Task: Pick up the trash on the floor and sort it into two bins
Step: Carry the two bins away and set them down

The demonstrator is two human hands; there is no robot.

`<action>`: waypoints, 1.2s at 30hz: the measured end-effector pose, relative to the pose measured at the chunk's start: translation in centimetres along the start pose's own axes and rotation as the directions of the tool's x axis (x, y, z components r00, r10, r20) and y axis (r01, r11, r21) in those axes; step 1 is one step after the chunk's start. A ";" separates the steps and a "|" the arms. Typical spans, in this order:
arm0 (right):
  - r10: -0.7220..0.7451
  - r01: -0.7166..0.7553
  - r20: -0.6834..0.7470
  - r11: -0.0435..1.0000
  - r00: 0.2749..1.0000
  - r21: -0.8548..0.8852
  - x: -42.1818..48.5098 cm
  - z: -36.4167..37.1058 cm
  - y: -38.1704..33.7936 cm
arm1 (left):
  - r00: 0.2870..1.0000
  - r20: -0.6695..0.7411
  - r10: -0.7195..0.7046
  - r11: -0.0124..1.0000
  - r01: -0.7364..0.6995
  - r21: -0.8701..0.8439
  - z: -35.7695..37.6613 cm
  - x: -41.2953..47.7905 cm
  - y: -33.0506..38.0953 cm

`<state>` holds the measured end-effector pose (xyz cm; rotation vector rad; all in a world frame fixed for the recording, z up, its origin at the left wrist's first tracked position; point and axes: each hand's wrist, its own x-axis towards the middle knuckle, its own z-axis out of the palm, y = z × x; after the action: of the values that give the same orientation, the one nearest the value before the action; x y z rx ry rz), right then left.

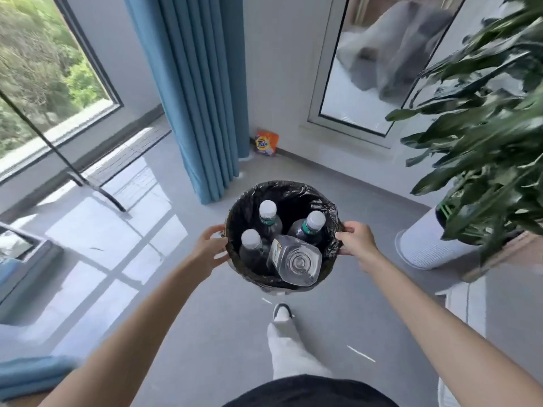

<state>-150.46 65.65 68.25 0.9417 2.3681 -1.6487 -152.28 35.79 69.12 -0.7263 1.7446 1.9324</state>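
A round bin [293, 189] lined with a black plastic bag hangs in front of me above the grey floor. My left hand [209, 250] grips its left rim and my right hand [355, 240] grips its right rim. Inside stand three clear plastic bottles with white caps [268, 207], [315, 220], [250, 238]. A larger clear bottle [296, 259] lies with its base turned up toward me. An orange detergent bag [266, 142] lies on the floor by the far wall. Only this one bin is in view.
A blue curtain [194, 92] hangs just behind the bin. A big leafy plant [484, 127] in a white pot [423, 245] stands at the right. A black stand [97, 189] leans by the window at left. My foot [282, 312] is below the bin.
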 end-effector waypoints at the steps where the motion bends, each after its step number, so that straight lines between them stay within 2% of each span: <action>1: 0.011 -0.011 -0.019 1.000 1.000 0.002 2.2 0.4 -0.7 | 1.000 0.013 -0.012 1.000 0.012 0.007 0.7 2.4 1.4; 7: 0.079 -0.080 -0.057 0.997 0.995 -0.012 14.5 1.7 -4.5 | 0.996 0.019 -0.084 0.994 0.083 0.068 6.2 15.3 8.7; 13: 0.125 -0.125 -0.058 0.992 0.991 0.006 26.3 1.3 -10.6 | 0.989 -0.001 -0.148 0.987 0.148 0.061 11.8 25.8 16.3; 22: 0.175 -0.174 -0.105 0.985 0.979 0.016 40.8 1.6 -18.3 | 0.987 0.051 -0.149 0.984 0.144 0.101 18.2 40.0 26.6; 36: 0.344 -0.313 -0.232 0.936 0.910 0.160 62.9 5.9 -25.8 | 0.950 0.135 -0.280 0.921 0.227 0.316 27.8 65.2 39.8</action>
<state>-216.42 81.54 60.46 1.5682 2.1112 -1.6295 -230.15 57.22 59.70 -0.6153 1.6869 1.4720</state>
